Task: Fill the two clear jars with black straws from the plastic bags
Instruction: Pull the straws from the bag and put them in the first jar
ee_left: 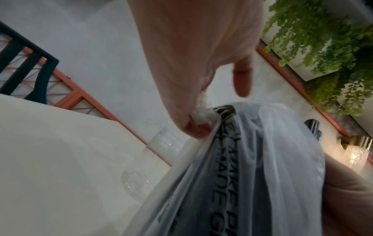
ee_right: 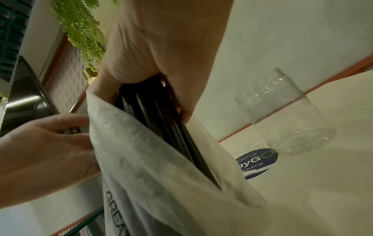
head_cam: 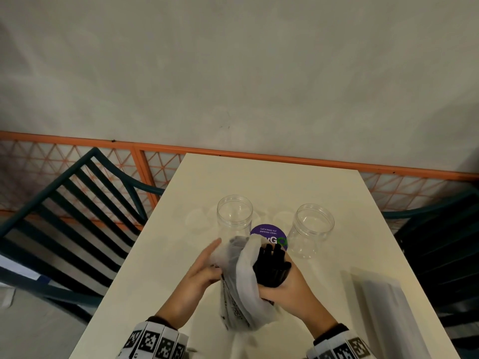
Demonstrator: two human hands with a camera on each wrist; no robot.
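Two clear jars stand open and empty on the cream table: the left jar and the right jar. In front of them my right hand grips a bundle of black straws, their upper part out of the milky plastic bag. My left hand pinches the bag's edge on its left side. In the right wrist view the straws run down into the bag, with the right jar behind. In the left wrist view my fingers pinch the printed bag.
A round purple sticker lies on the table between the jars. Another flat plastic bag lies near the table's right edge. Dark slatted chairs stand at the left and right. An orange railing runs behind the table.
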